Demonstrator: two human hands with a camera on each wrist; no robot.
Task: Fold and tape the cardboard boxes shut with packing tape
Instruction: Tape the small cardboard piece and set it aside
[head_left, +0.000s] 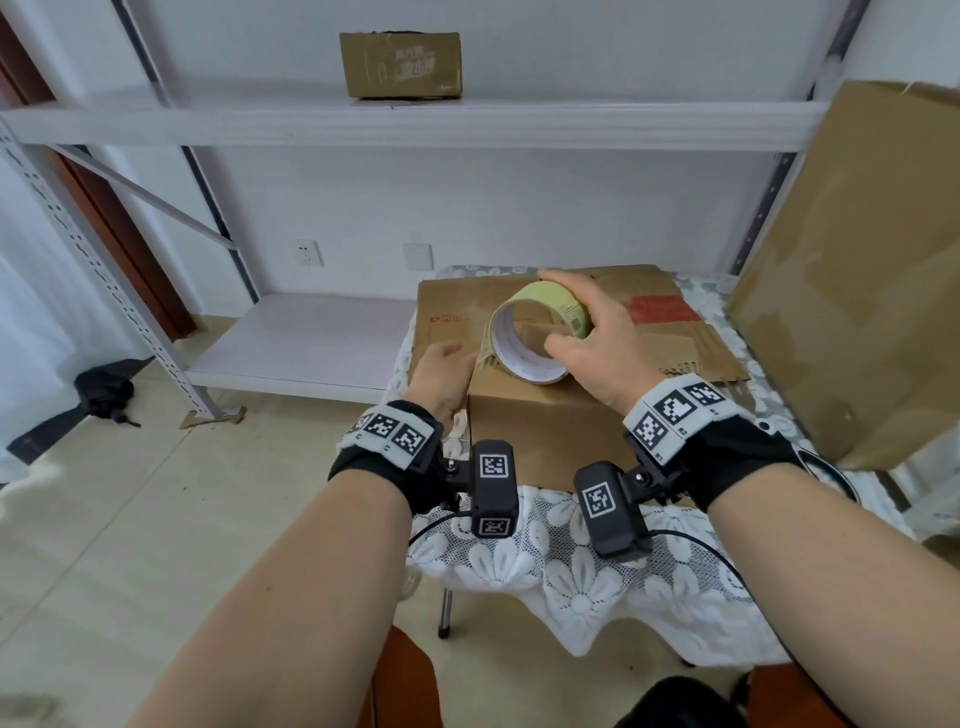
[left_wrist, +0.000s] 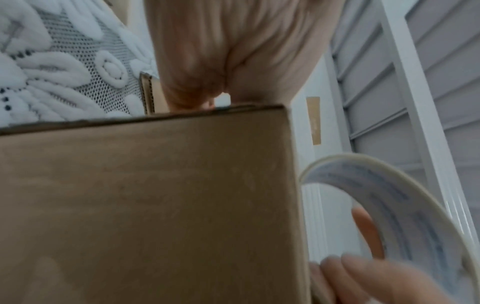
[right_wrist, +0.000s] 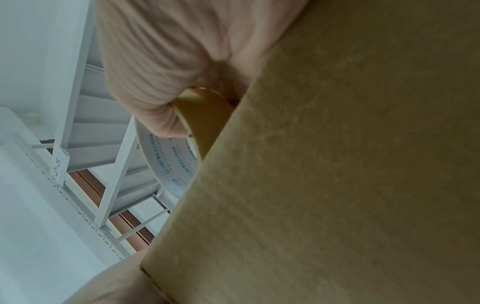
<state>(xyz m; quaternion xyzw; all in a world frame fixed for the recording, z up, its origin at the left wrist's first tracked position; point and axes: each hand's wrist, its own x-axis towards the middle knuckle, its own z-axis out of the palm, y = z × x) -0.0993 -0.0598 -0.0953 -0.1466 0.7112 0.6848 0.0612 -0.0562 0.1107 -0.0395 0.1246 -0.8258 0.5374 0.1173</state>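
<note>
A small brown cardboard box stands on the lace-covered table in the head view. On its top rests a roll of packing tape with a yellowish outside and a white printed core. My right hand grips the roll, thumb inside the core and fingers over the outside. My left hand lies against the box's upper left edge, where a strip of tape comes off the roll; its fingertips are hidden. The left wrist view shows the box side and the tape roll. The right wrist view shows the box wall and tape roll.
Flattened cardboard lies behind the box on the table. A large cardboard box stands at the right. White metal shelving carries another box. A black object lies on the floor at left.
</note>
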